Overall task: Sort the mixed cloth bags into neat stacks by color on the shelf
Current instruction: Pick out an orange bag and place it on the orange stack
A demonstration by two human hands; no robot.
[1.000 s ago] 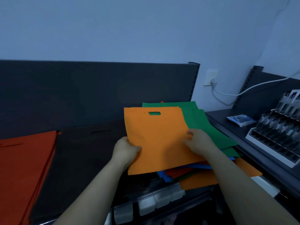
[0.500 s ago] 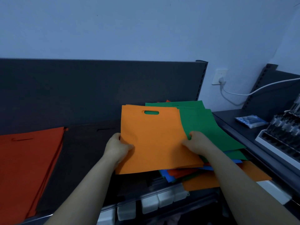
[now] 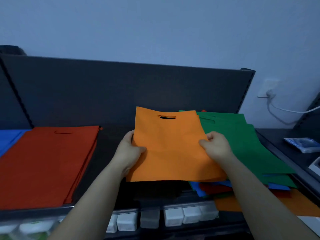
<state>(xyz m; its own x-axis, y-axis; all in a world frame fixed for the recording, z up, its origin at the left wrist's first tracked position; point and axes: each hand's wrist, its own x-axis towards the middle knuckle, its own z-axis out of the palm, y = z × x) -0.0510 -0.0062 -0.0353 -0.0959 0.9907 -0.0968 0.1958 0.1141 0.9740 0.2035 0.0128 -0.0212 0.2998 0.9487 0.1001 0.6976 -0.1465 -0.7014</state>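
head view: left hand point(image 3: 129, 151) and right hand point(image 3: 215, 147) each pinch a side edge of the orange bag point(image 3: 171, 149), held over the shelf point(image 3: 138, 87) between the red stack point(image 3: 46, 161) and green bags point(image 3: 242, 141).

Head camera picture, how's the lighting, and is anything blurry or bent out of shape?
Head view: dim, bluish light, no glare; the orange bag, gripped by the left hand and right hand, looks fairly sharp; the white boxes along the bottom edge are smeared; the back panel has a bowed top edge, a wide-angle effect.
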